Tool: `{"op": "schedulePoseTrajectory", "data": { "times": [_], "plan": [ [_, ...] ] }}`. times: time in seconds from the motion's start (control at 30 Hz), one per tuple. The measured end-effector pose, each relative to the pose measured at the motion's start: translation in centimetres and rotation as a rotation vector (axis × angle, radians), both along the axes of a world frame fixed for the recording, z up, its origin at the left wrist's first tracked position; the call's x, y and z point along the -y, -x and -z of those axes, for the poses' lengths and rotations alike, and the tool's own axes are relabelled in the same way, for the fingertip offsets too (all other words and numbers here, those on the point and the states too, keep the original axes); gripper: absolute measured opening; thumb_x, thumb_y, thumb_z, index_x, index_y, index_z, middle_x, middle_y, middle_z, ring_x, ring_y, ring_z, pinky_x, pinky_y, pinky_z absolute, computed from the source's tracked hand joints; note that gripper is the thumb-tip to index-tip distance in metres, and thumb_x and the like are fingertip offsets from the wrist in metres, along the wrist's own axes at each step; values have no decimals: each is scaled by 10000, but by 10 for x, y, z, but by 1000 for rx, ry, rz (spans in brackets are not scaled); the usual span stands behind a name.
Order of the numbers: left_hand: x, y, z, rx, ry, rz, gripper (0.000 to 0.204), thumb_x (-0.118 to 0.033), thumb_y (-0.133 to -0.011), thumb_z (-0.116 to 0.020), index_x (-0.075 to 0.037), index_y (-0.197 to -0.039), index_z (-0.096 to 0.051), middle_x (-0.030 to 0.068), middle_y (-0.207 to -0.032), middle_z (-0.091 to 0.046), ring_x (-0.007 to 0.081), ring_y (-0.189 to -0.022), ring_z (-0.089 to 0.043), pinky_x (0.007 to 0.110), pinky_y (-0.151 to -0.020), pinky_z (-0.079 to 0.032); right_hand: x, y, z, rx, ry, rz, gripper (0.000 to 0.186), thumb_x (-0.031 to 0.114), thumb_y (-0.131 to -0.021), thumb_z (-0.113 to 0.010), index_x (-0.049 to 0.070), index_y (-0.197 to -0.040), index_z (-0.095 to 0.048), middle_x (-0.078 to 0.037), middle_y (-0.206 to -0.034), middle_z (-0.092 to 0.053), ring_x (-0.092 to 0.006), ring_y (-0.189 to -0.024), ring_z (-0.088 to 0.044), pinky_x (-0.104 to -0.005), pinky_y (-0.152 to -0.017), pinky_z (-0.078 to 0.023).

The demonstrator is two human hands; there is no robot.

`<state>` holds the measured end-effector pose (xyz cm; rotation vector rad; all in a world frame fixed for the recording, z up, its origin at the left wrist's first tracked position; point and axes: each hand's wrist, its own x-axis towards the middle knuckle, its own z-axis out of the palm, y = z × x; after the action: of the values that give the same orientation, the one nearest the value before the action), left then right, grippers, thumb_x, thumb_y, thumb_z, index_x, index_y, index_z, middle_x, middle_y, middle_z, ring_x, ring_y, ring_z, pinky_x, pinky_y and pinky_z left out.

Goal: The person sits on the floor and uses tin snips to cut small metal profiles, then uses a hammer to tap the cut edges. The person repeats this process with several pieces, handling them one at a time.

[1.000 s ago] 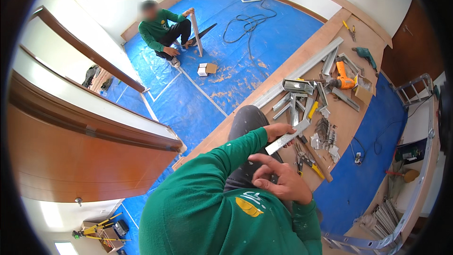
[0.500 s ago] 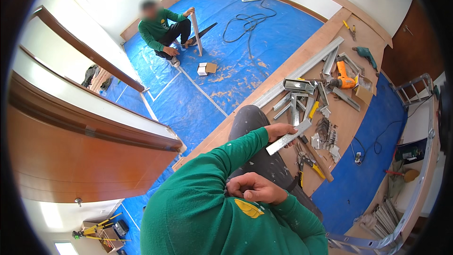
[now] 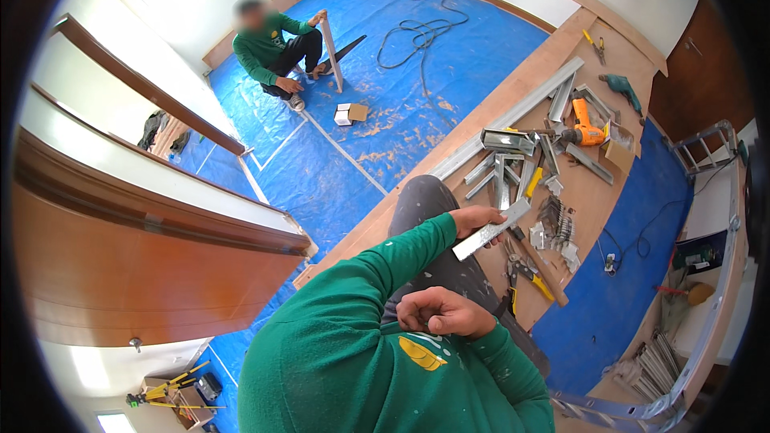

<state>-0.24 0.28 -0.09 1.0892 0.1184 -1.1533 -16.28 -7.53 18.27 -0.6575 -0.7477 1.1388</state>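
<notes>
My left hand (image 3: 478, 223) holds a short, bright metal channel piece (image 3: 489, 230) by its side, fingers wrapped around it, above my grey trouser leg. Close to my chest, my right hand (image 3: 446, 312) is curled into a loose fist; its palm side is hidden, so I cannot make out whether anything is inside. Beyond the metal piece, a wooden board (image 3: 377, 232) bears cut metal profiles (image 3: 503, 180), a yellow-handled tool (image 3: 534, 183), a row of metal clips or screws (image 3: 555, 220) and yellow-handled snips (image 3: 531, 275).
An orange drill (image 3: 588, 130), a green drill (image 3: 622, 92) and pliers (image 3: 595, 46) lie farther along the board. A co-worker (image 3: 273, 52) squats on the blue sheet (image 3: 353, 32) beside a small box (image 3: 346, 115), holding a long strip upright. A wooden door (image 3: 136, 265) stands left, a ladder (image 3: 726, 273) right.
My right hand has shifted slightly right and up from my shirt, still curled. My left hand keeps the metal channel piece in nearly the same place.
</notes>
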Motion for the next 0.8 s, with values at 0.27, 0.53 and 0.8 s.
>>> {"op": "schedulePoseTrajectory", "data": {
  "times": [0.27, 0.53, 0.8],
  "plan": [
    [5, -10, 17, 1, -84, -22, 432, -324, -1064, -572, 29, -1308, -621, 152, -1051, -753, 260, -836, -739, 414, -750, -629, 24, -5, -4, -24, -83, 28, 734, 691, -911, -711, -20, -1054, -595, -81, -1075, -573, -186, -1044, -525, -363, -952, -431],
    [-3, -2, -16, 46, -78, -30, 291, -301, -1109, -522, -70, -1281, -565, 82, -950, -699, 175, -765, -663, 348, -710, -579, 113, 39, 99, 741, 1215, 1157, 351, 314, -878, -803, 15, -996, -661, -175, -1000, -664, -393, -989, -648, -478, -871, -523],
    [-2, -4, -17, 15, -50, -40, 256, -251, -1117, -517, -42, -1265, -534, 98, -929, -690, 192, -753, -685, 363, -688, -602, 168, 79, 194, 764, 1686, 1236, 537, 242, -781, -894, 15, -1185, -625, -262, -1481, -487, -461, -1370, -485, -500, -1125, -430]
  ]
}}
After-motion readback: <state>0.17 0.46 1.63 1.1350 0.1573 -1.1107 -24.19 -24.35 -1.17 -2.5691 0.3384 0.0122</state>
